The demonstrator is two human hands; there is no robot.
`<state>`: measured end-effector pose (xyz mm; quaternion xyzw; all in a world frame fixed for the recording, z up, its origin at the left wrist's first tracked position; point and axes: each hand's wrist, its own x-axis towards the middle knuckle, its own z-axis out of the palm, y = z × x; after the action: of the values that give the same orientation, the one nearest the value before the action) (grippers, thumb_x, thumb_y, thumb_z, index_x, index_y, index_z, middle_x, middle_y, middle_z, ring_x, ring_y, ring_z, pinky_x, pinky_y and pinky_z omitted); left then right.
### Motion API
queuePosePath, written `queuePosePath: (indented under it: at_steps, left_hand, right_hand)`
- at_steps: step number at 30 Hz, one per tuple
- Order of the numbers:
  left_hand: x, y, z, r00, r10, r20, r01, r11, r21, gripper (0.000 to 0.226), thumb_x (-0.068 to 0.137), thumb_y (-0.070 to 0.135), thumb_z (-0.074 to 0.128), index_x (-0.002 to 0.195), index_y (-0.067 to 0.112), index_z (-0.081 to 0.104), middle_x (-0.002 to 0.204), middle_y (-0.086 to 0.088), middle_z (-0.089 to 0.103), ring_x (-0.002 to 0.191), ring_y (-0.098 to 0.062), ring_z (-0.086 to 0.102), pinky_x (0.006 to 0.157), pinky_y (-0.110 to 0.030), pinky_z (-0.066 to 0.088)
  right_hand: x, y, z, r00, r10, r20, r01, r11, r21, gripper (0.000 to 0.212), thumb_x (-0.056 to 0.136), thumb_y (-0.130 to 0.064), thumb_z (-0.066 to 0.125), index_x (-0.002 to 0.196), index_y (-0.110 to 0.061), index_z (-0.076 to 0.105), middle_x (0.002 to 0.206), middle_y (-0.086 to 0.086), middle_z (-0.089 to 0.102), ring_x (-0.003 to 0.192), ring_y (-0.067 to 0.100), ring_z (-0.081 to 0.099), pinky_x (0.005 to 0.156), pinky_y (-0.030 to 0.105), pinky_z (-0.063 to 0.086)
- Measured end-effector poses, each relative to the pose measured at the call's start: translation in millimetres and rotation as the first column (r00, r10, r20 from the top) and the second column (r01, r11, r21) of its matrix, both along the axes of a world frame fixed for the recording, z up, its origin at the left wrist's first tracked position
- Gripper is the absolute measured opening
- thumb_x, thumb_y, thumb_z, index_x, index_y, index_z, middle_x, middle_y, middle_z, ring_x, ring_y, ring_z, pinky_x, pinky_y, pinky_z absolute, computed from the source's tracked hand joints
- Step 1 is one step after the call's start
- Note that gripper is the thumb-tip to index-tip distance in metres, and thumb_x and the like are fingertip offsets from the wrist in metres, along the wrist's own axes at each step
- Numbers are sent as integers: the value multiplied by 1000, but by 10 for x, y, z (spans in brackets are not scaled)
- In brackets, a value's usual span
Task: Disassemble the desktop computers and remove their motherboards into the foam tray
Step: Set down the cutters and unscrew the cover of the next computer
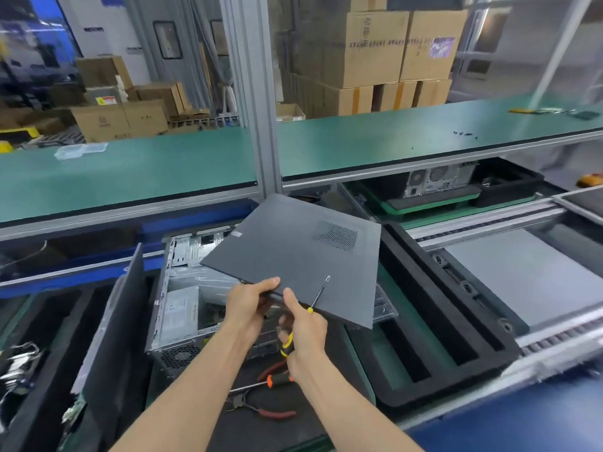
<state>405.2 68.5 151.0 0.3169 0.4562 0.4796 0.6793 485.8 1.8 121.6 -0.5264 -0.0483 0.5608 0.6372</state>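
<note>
From the head view, two bare hands grip the near edge of one flat, dark grey metal side panel (295,256), matte, with a rectangular patch of perforated vent holes near its far right corner. The left hand (249,305) clamps the panel edge, thumb on top. The right hand (305,324) pinches the same edge while also holding one screwdriver (315,303) with a yellow-and-black handle, its shaft lying across the panel.

Beneath the tilted panel lies one opened desktop computer (182,308), bare silver steel chassis, a labelled power supply inside; the label's writing is too small to read. To the right sits one black foam tray (434,321) with long rectangular slots. Near the wrists lie two red-handled pliers (270,411) and one orange-collared screwdriver (257,383). A second computer (437,182) stands further back under the green table (130,168). Stacked cardboard boxes (378,47) bear illegible print.
</note>
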Motion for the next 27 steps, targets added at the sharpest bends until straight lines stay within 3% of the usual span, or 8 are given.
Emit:
queuePosePath:
  at_steps: [4,9,13,16,19,23,27]
  left_hand:
    - [282,207,71,992,-120,-47,121,993,9,12,75,-7,75,83,-1,70,80,-16,72,66,-27,66,61,-34,52]
    - [723,461,126,962,-264,-72,264,964,-13,11,75,-8,75,77,1,69,73,-14,72,55,-24,66,51,-30,53]
    - [1073,605,108,923,-367,-111,364,930,-51,11,75,-7,76,75,-2,66,65,-15,69,46,-27,63,41,-28,49]
    - [1300,663,55,890,-432,-144,428,902,-55,14,74,-3,77,84,-2,67,70,-15,69,52,-27,62,46,-29,49]
    - [1520,691,-17,865,-474,-165,470,880,-68,14,74,-2,79,81,4,68,65,-8,70,51,-21,59,46,-26,46]
    - [1795,705,-100,827,-532,-183,525,847,-88,13,74,0,79,80,3,68,68,-10,70,55,-22,60,45,-28,46]
    - [1987,739,-143,811,-545,-214,536,838,-105,14,73,2,81,74,5,68,63,-7,69,46,-16,59,44,-25,47]
  right_hand:
    - [142,64,67,991,-130,-7,131,991,27,30,77,-40,84,70,-12,76,63,8,57,44,14,45,42,24,33]
    - [365,175,152,963,-269,29,267,962,57,21,87,-41,76,78,-23,81,83,14,74,48,11,47,43,25,34]
    - [547,213,153,932,-361,26,360,932,44,22,89,-40,73,81,-22,81,82,11,72,47,10,47,44,25,32]
    - [659,210,151,911,-411,38,411,912,21,25,92,-41,70,81,-22,81,82,10,73,47,8,47,44,25,33]
    - [778,202,150,892,-448,62,448,894,5,27,94,-42,67,75,-29,81,78,5,72,48,7,48,43,24,33]
    - [973,210,94,861,-504,63,506,862,-18,31,95,-40,66,81,-15,80,85,5,77,51,7,51,42,23,36]
    - [1145,244,16,848,-515,123,524,850,-56,30,93,-48,65,75,-29,80,71,-2,73,45,4,51,43,24,37]
